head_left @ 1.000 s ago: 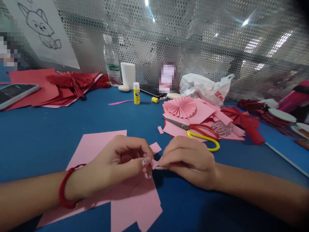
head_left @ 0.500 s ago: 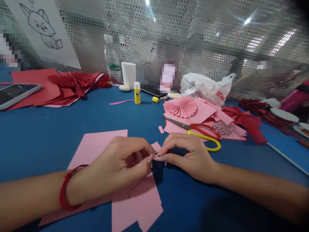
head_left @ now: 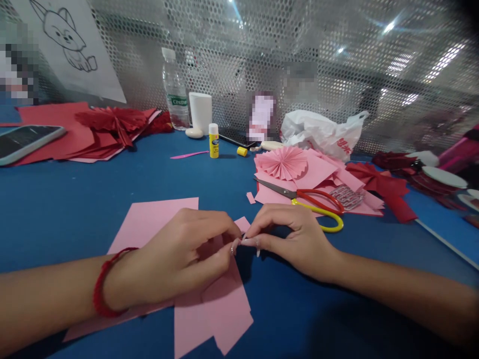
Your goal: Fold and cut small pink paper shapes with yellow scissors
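My left hand (head_left: 179, 259), with a red cord bracelet on its wrist, rests on pink paper sheets (head_left: 157, 224) on the blue table (head_left: 75, 199). Its fingers are curled and pinch a small pink paper piece (head_left: 239, 241) at the fingertips. My right hand (head_left: 295, 239) meets it from the right, thumb and fingers pinched on the same piece. The piece is mostly hidden between the fingertips. More cut pink paper (head_left: 224, 314) lies under and below my hands.
Red-and-yellow scissors (head_left: 310, 202) lie on a pink paper pile with a pleated pink fan (head_left: 284, 162). A glue stick (head_left: 213, 140), water bottle (head_left: 174, 92), white cup (head_left: 201, 112), plastic bag (head_left: 322, 132), red paper (head_left: 75, 132), a phone (head_left: 22, 142) and red bows (head_left: 377, 182) surround them.
My right hand has lifted its knuckles and turned from a flat grip to a fingertip pinch. Both hands stay at the same spot on the pink paper.
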Available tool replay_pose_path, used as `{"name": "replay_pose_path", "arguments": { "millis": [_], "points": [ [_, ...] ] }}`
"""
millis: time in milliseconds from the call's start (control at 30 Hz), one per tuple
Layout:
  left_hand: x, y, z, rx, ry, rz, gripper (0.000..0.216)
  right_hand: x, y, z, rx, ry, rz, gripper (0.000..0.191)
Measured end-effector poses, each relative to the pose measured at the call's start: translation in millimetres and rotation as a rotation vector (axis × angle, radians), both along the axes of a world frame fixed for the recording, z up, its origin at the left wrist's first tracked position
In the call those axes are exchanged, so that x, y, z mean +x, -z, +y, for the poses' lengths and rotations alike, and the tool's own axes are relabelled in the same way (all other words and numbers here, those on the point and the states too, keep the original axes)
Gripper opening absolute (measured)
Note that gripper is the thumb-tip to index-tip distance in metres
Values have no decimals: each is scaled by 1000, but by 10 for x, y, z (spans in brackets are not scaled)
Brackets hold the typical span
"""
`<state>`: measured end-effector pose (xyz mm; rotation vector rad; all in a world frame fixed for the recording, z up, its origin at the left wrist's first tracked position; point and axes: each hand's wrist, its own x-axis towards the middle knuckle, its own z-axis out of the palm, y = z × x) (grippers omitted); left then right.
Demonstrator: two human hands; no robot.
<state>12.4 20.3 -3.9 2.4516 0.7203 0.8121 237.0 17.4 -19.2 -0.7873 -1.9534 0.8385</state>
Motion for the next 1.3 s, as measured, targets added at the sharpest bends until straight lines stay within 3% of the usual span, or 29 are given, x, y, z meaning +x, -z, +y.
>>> {"name": "replay_pose_path", "arguments": {
  "millis": [167,333,700,1100,1300],
  "points": [
    [-19,-27,-14,-41,42,10,22,2,-4,-1,-43,11,5,14],
    [-15,-33,-11,-19,35,8,19,-2,9,-3,64,45,-38,5],
    [16,-16,-10,-14,-13,36,20,-9,23,-30,233,38,-50,7],
    [10,-3,3,7,-2,67,23,-28,-8,-64,153,71,-81,7],
    [12,49,10,-12,14,46,10,-43,-13,-86,55,108,-92,5]
  ]
}}
